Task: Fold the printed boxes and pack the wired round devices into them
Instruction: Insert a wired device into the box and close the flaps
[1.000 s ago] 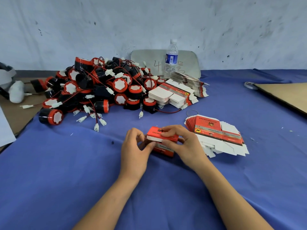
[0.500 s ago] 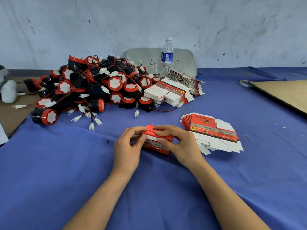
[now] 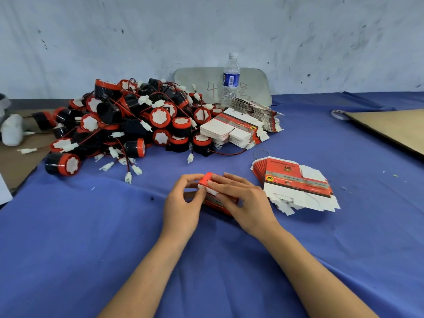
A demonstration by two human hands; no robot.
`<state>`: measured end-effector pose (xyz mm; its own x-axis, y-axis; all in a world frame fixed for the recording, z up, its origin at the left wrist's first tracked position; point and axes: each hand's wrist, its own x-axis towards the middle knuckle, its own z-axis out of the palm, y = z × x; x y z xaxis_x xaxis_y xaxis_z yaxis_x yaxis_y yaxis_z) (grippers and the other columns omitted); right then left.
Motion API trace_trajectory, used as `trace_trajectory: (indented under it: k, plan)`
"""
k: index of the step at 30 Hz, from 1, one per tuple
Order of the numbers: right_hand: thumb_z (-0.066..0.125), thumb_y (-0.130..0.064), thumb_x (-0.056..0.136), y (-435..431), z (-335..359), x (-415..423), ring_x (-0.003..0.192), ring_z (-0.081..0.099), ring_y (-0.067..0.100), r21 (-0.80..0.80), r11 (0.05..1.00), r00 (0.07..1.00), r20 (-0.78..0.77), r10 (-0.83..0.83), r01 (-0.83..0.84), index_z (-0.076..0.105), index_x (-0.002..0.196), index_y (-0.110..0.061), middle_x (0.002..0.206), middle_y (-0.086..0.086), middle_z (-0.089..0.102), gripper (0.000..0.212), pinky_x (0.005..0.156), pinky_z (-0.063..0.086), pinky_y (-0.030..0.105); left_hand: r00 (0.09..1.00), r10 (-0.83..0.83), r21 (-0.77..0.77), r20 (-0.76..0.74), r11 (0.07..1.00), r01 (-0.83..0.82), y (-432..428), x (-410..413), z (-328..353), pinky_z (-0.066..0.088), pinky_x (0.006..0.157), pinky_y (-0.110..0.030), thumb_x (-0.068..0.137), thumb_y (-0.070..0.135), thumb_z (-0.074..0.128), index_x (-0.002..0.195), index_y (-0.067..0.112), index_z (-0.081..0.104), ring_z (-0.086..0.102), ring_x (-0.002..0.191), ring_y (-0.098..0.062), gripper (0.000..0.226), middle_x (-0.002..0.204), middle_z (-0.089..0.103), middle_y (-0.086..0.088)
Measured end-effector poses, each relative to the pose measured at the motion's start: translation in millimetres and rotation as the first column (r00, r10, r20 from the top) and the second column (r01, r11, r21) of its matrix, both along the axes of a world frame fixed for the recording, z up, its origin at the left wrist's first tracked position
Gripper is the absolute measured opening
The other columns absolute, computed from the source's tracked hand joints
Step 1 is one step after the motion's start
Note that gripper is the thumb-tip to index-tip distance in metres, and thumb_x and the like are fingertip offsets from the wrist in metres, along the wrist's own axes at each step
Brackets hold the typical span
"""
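Note:
A small red and white printed box (image 3: 212,203) stands on the blue cloth (image 3: 91,237) in the middle. My left hand (image 3: 181,203) grips its left end, thumb and fingers curled round it. My right hand (image 3: 243,200) lies over its top and right side, fingers pressing the red flap down. A fanned stack of flat printed boxes (image 3: 296,184) lies just right of my hands. A big pile of black and red round devices (image 3: 128,125) with red-black wires and white plugs fills the back left.
More flat box stacks (image 3: 234,131) lie beside the pile, with a water bottle (image 3: 230,79) and a grey board (image 3: 252,86) behind them against the wall. A cardboard sheet (image 3: 394,129) lies at the right edge, brown cardboard (image 3: 16,161) at the left.
My right fingers have slid further left over the box top, pushing the flap down. The left hand's thumb has moved up onto the box's left end.

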<state>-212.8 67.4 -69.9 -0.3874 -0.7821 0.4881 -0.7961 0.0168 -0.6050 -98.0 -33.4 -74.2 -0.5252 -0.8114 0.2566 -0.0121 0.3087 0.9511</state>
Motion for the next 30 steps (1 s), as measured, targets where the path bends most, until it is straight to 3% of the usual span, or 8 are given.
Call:
trace_trajectory:
  k: [5, 10, 12, 18, 23, 27, 30]
  plan:
    - [0.068, -0.02, 0.089, 0, 1, -2, 0.131, 0.045, 0.007, 0.042, 0.999, 0.997, 0.073, 0.017, -0.02, 0.066, 0.12, -0.03, 0.129, -0.019, 0.057, 0.033, 0.107, 0.037, 0.021, 1.0, 0.014, -0.068, 0.027, 0.998, -0.012, -2, 1, -1, 0.041, 0.073, -0.005, 0.091, 0.01, 0.064, 0.093, 0.034, 0.063, 0.059, 0.095, 0.004, 0.024, 0.102, 0.067, 0.013]
    - [0.065, -0.018, 0.091, 0, 2, -1, 0.131, 0.044, 0.007, 0.067, 0.997, 0.997, 0.075, 0.023, -0.028, 0.065, 0.121, -0.028, 0.131, -0.016, 0.058, 0.032, 0.108, 0.035, 0.019, 1.0, -0.011, -0.103, 0.014, 0.995, 0.012, -8, 6, -4, 0.055, 0.084, -0.043, 0.092, 0.003, 0.06, 0.094, 0.022, 0.069, 0.067, 0.092, -0.018, 0.021, 0.098, 0.07, -0.001]
    - [0.065, -0.018, 0.091, 0, 3, -1, 0.132, 0.044, 0.008, 0.07, 0.997, 0.998, 0.065, 0.021, -0.026, 0.065, 0.121, -0.027, 0.131, -0.015, 0.058, 0.032, 0.108, 0.036, 0.021, 0.999, -0.036, -0.138, 0.03, 0.99, 0.039, -11, 8, -3, 0.056, 0.082, -0.047, 0.091, 0.001, 0.06, 0.092, 0.019, 0.069, 0.067, 0.093, -0.017, 0.02, 0.098, 0.069, -0.001]
    - [0.065, -0.016, 0.09, -1, 3, 2, 0.13, 0.047, 0.008, 0.042, 0.999, 0.997, 0.072, 0.007, -0.01, 0.068, 0.117, -0.026, 0.126, -0.014, 0.062, 0.029, 0.106, 0.04, 0.028, 0.997, -0.024, -0.177, 0.073, 0.984, 0.036, -11, 8, 1, 0.055, 0.08, -0.048, 0.092, 0.005, 0.062, 0.091, 0.016, 0.067, 0.067, 0.085, -0.022, 0.012, 0.088, 0.069, -0.003]
    - [0.069, -0.013, 0.086, -4, 3, 4, 0.126, 0.048, 0.003, 0.041, 0.999, 0.988, 0.155, -0.014, 0.008, 0.073, 0.109, -0.027, 0.12, -0.012, 0.067, 0.027, 0.102, 0.043, 0.027, 0.992, -0.067, -0.123, 0.106, 0.989, 0.08, -11, 8, 7, 0.056, 0.08, -0.045, 0.093, 0.003, 0.059, 0.09, 0.012, 0.064, 0.067, 0.086, -0.022, 0.011, 0.092, 0.067, -0.007]
    - [0.07, -0.002, 0.08, -11, 1, 9, 0.113, 0.05, -0.009, -0.034, 0.998, 0.979, 0.199, -0.037, 0.045, 0.074, 0.094, -0.013, 0.106, -0.012, 0.07, 0.018, 0.091, 0.042, 0.01, 0.985, -0.092, -0.162, 0.149, 0.98, 0.116, -8, 9, 8, 0.053, 0.078, -0.025, 0.089, 0.006, 0.064, 0.087, 0.019, 0.058, 0.064, 0.085, -0.005, 0.014, 0.099, 0.064, -0.002]
    - [0.069, 0.003, 0.079, -14, -1, 8, 0.104, 0.051, -0.014, -0.085, 0.996, 0.978, 0.207, -0.011, 0.029, 0.071, 0.086, -0.007, 0.101, -0.009, 0.071, 0.012, 0.085, 0.043, 0.006, 0.987, -0.093, -0.148, 0.131, 0.983, 0.113, -4, 6, 7, 0.053, 0.076, -0.028, 0.086, 0.007, 0.067, 0.086, 0.02, 0.057, 0.062, 0.085, -0.005, 0.016, 0.101, 0.063, 0.001]
